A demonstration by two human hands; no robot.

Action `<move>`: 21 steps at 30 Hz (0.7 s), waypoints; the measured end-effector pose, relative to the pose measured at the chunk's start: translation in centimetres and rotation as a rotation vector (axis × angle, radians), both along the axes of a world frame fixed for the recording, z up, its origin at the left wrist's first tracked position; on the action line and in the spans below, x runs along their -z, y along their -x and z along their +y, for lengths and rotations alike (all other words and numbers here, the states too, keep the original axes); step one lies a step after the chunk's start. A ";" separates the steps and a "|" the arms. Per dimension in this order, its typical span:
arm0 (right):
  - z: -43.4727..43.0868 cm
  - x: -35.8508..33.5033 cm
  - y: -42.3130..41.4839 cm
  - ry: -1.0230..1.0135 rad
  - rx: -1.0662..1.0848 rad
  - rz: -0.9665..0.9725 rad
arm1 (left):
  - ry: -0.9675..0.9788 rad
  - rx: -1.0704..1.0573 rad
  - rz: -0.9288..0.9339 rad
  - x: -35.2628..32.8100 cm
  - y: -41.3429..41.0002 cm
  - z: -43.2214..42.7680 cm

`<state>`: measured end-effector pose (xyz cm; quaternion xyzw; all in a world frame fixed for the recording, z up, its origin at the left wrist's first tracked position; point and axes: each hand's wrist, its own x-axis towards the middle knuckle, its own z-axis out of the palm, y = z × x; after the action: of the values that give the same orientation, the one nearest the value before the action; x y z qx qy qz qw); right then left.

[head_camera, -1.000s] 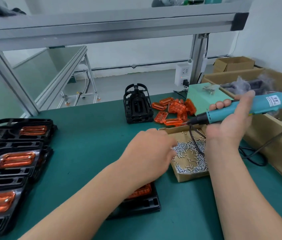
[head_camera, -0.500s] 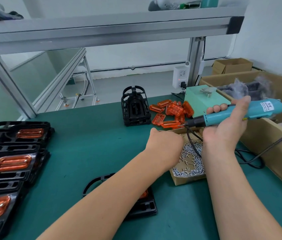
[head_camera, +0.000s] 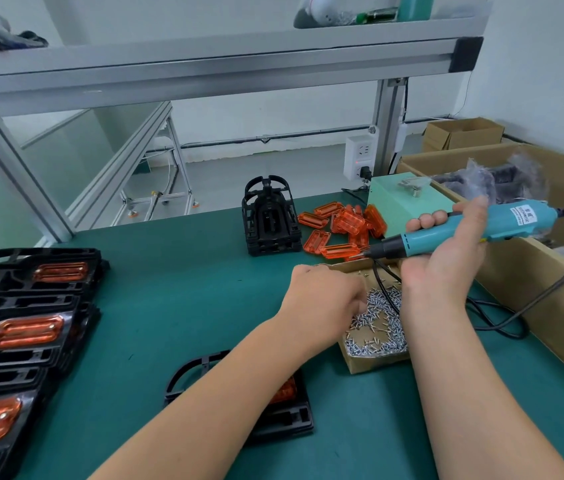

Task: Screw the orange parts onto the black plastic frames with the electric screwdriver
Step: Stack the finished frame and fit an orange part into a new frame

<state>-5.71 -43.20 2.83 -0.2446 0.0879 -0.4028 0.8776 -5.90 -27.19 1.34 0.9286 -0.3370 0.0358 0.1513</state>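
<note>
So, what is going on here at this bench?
A person is assembling parts. The right hand holds a blue electric screwdriver raised, and the left hand reaches into a cardboard box of screws; whether it has a screw is hidden. A black frame with an orange part lies under the left forearm. At the left, finished frames are stacked.

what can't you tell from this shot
Head view only:
- Whether the left hand pinches a screw: its back hides its grip in the screw box.
- Screws in the orange part on the near black frame: the left forearm covers most of it.
- The label on the electric screwdriver: too small.
- The shelf items above: blurred, cut by top edge.
</note>
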 end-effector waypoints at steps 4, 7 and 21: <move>0.1 -0.1 0.0 -0.014 -0.014 -0.009 | 0.266 -0.040 0.177 -0.4 0.2 1.2; 0.1 -0.1 -0.1 -0.020 -0.034 -0.015 | 0.565 -0.100 0.398 -1.3 0.6 2.6; 4.5 -0.6 0.2 -0.041 -0.290 -0.073 | 1.640 -0.153 1.611 -1.9 5.3 13.5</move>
<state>-5.96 -38.73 3.45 -0.2220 0.0281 -0.2787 0.9339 -11.18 -13.74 3.26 0.3226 0.0392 -0.3503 0.8784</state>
